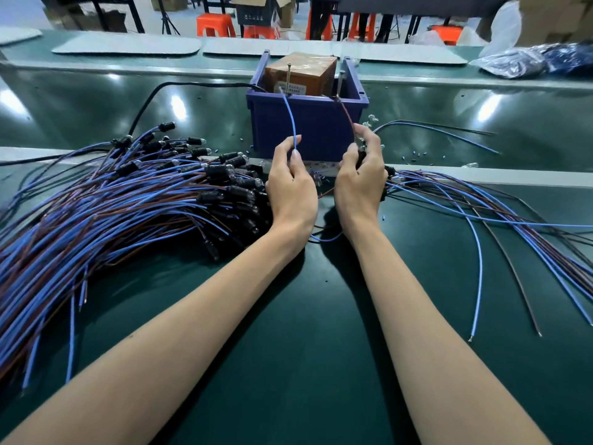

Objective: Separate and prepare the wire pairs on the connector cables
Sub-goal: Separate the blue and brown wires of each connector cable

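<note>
Wires of one pair rise, spread apart, to the near rim of the bin: blue wire pinched by the left grip, brown wire held in the curled right grip, both just before the bin.

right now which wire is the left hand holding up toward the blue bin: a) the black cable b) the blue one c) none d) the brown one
b: the left hand pinches the blue wire, which rises to the blue bin, while the brown wire is in the right hand.
</note>
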